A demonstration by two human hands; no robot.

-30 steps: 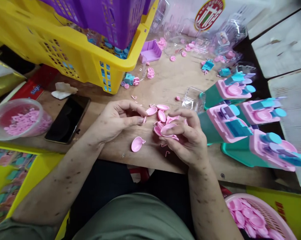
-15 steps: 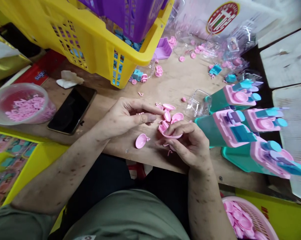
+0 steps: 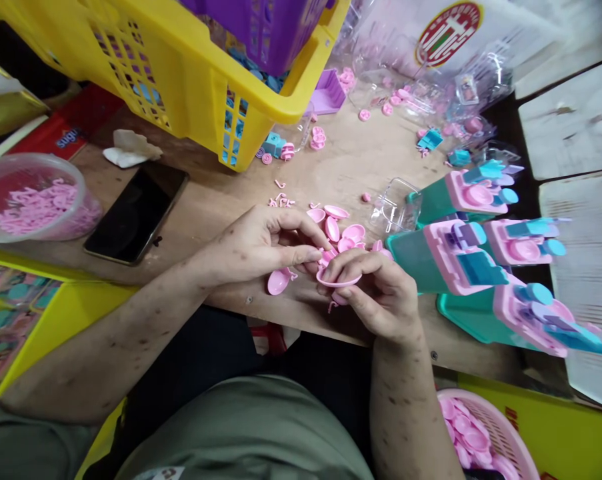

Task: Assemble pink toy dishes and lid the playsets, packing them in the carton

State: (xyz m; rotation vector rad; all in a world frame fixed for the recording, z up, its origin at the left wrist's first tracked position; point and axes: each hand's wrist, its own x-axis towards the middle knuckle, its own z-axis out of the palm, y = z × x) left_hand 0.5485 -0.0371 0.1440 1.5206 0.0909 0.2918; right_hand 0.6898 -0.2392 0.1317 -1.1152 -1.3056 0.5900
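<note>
Between thumb and fingers, my right hand (image 3: 375, 283) grips a pink oval dish (image 3: 338, 281) above the front of the table. My left hand (image 3: 285, 243) is closed at the dish's left end, fingertips pinched; whatever they hold is too small and hidden to name. Several loose pink dishes (image 3: 352, 233) lie just behind my fingers. Another pink dish (image 3: 279, 281) with a small hook part at its side rests below my left hand. Small pink hooks (image 3: 282, 200) are scattered on the wood behind my left hand.
A tub of pink hooks (image 3: 43, 203) and a black phone (image 3: 137, 213) lie left. A yellow basket (image 3: 191, 80) stands behind. Teal boxes (image 3: 421, 250) with pink tops stand right; a pink basket (image 3: 501, 427) sits below right.
My left hand has moved right and slightly down, its fingertips now at the dish in my right hand. Small hooks behind it have come into view. The whole view has shifted slightly.
</note>
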